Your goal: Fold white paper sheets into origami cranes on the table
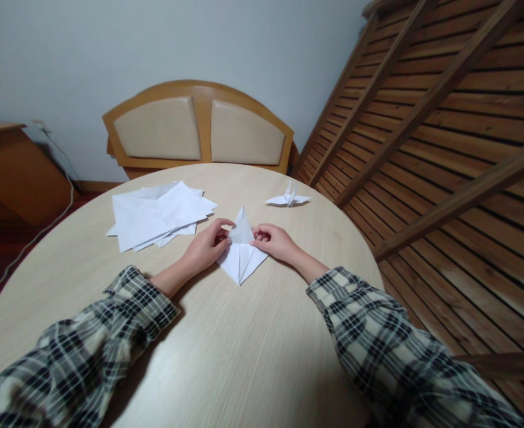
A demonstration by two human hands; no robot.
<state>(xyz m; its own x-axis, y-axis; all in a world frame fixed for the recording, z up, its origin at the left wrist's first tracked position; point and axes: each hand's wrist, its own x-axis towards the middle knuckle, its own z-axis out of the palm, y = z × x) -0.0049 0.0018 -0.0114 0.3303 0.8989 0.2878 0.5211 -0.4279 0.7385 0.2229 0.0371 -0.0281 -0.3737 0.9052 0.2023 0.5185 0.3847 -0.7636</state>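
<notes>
Paper (239,261) lies on the tabletop (226,356) just beyond our plaid sleeves (84,345), between our two hands, one point toward us and a narrower one away. We judge the work partway: a centre crease and several folds are done, but it is a flat diamond, its lower sides spread wide, so some shaping seems left; how much, we cannot tell. Our left hand (208,242) has thumb and forefinger slightly apart at the left edge; whether they pinch it, we cannot tell. Our right hand (277,241) has its fingers curled together, seemingly clamped on the right edge. Beyond lie overlapping sheets (150,214) at left and a folded bird (289,200) at right, then a padded headboard (155,128).
</notes>
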